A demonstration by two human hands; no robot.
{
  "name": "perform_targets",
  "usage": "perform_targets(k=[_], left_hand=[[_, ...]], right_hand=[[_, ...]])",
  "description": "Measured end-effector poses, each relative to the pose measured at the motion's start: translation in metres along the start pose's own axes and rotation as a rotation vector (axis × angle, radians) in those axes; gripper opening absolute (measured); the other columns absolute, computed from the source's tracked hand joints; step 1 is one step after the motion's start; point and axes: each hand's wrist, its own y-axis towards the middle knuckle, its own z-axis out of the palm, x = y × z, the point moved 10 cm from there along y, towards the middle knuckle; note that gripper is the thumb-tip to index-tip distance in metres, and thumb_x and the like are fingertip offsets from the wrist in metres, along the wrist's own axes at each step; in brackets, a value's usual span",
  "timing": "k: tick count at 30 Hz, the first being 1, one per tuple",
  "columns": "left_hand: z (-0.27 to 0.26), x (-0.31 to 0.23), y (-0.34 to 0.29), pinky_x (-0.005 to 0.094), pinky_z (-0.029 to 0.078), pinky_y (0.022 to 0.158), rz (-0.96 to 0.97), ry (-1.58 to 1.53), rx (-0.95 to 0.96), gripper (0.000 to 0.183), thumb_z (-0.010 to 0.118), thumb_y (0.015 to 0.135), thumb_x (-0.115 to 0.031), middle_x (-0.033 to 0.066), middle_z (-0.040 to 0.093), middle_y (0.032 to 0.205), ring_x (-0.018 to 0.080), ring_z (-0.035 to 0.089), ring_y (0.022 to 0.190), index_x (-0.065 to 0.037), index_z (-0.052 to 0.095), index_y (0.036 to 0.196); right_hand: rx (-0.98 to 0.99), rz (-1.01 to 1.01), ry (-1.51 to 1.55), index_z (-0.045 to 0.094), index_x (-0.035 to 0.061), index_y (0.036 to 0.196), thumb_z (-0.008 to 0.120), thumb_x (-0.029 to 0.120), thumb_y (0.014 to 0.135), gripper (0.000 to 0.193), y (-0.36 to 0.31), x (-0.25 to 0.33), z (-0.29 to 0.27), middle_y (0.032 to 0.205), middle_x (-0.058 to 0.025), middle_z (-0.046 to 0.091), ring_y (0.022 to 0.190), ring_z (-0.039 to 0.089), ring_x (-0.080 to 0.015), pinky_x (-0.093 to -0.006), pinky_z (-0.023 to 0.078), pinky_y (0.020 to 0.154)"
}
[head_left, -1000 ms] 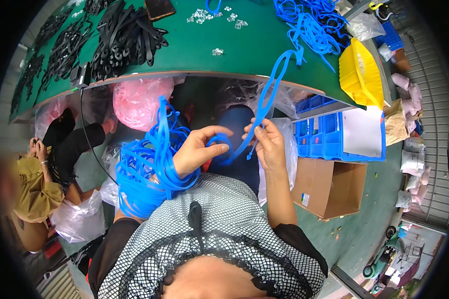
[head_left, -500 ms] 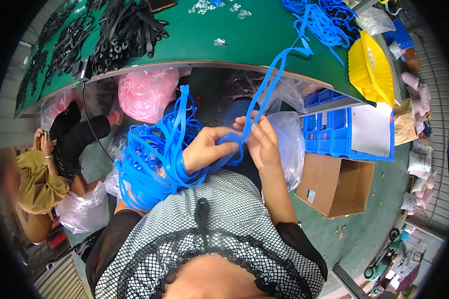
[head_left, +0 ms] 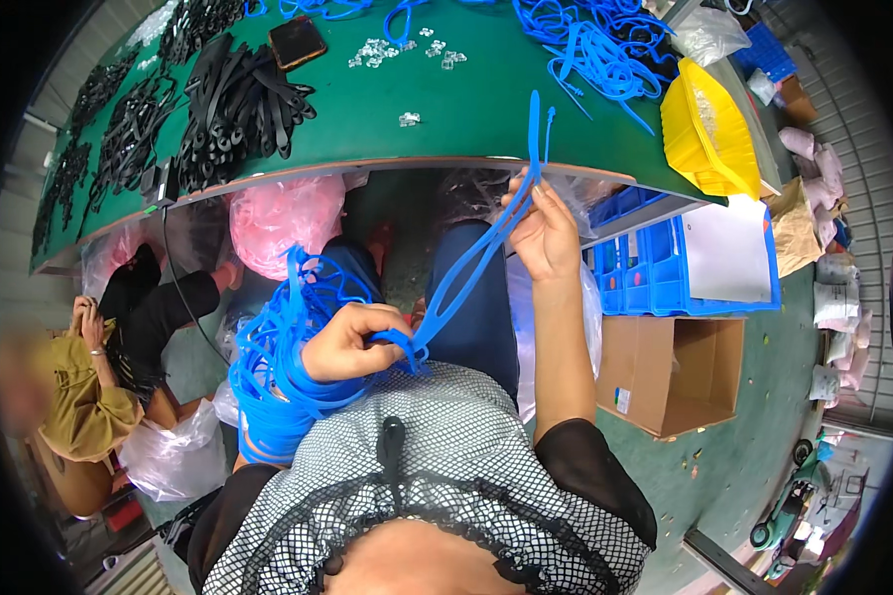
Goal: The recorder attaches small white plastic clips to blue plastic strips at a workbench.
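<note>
Many loops of blue strap [head_left: 286,392] hang around my left forearm and wrist. My left hand [head_left: 343,342] is closed in a fist over my lap, gripping one doubled blue strap [head_left: 459,279]. That strap runs up and to the right to my right hand [head_left: 547,230], which pinches it between thumb and fingers near the table's edge. Beyond the right hand, its free ends stand up over the green table [head_left: 367,139]. A tangled pile of blue straps [head_left: 615,59] lies on the table at the far right.
Black straps [head_left: 233,109], a phone [head_left: 297,43] and small clear plastic pieces [head_left: 372,54] lie on the table. At right are a yellow bin [head_left: 709,139], blue crates [head_left: 645,263] and a cardboard box [head_left: 620,372]. Another person [head_left: 89,387] sits at left; a pink bag [head_left: 286,223] is under the table.
My hands have moved apart, the right one up and away, drawing the strap out between them. The strap no longer reaches the pile on the table.
</note>
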Motion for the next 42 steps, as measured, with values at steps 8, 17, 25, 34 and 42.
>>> perform_targets(k=[8, 17, 25, 34, 42], left_hand=[[0.001, 0.003, -0.018, 0.0265, 0.040, 0.059, 0.013, 0.062, 0.187, 0.015, 0.057, 0.074, -0.003, 0.0089, 0.058, 0.080, 0.0148, 0.054, 0.069, 0.001, 0.061, 0.088], [-0.037, -0.008, -0.027, 0.0334, 0.042, 0.076, 0.119, 0.142, -0.116, 0.026, 0.055, 0.067, -0.001, 0.0129, 0.057, 0.091, 0.0230, 0.054, 0.086, 0.002, 0.061, 0.092], [-0.076, 0.012, -0.050, 0.0169, 0.027, 0.059, -0.051, -0.309, -0.509, 0.028, 0.043, 0.091, -0.027, -0.0021, 0.043, 0.079, 0.0031, 0.036, 0.068, -0.005, 0.049, 0.108], [-0.117, 0.030, -0.070, 0.0191, 0.024, 0.048, 0.109, -0.703, -0.711, 0.016, 0.049, 0.092, -0.021, -0.0036, 0.040, 0.070, 0.0039, 0.030, 0.053, -0.006, 0.052, 0.095], [-0.138, 0.026, -0.084, 0.0198, 0.024, 0.048, 0.113, -0.735, -0.763, 0.018, 0.049, 0.090, -0.018, -0.0001, 0.046, 0.074, 0.0050, 0.032, 0.053, -0.002, 0.054, 0.099]], right_hand=[[-0.022, -0.043, 0.101, 0.054, 0.0034, 0.110, 0.053, 0.017, 0.089, 0.025, 0.041, 0.041, -0.016, 0.099, -0.0109, 0.062, 0.086, 0.061, -0.0231, -0.0375, 0.050, 0.070], [0.046, -0.348, 0.140, 0.050, 0.0047, 0.107, 0.054, 0.015, 0.087, 0.023, 0.024, 0.136, -0.033, 0.073, -0.0018, 0.046, 0.062, 0.042, -0.0127, -0.0264, 0.036, 0.056], [-0.264, -0.573, -0.414, 0.052, 0.0021, 0.107, 0.054, 0.022, 0.088, 0.027, -0.059, 0.172, -0.027, 0.068, -0.0003, 0.039, 0.056, 0.034, -0.0111, -0.0261, 0.029, 0.052], [-0.699, -0.743, -0.549, 0.052, 0.0000, 0.108, 0.048, 0.017, 0.091, 0.025, -0.116, 0.221, -0.096, 0.063, 0.0013, 0.035, 0.052, 0.029, -0.0100, -0.0248, 0.024, 0.049], [-0.736, -0.652, -0.520, 0.053, 0.0009, 0.109, 0.050, 0.016, 0.089, 0.025, -0.119, 0.217, -0.143, 0.058, 0.0027, 0.030, 0.049, 0.023, -0.0087, -0.0247, 0.020, 0.046]])
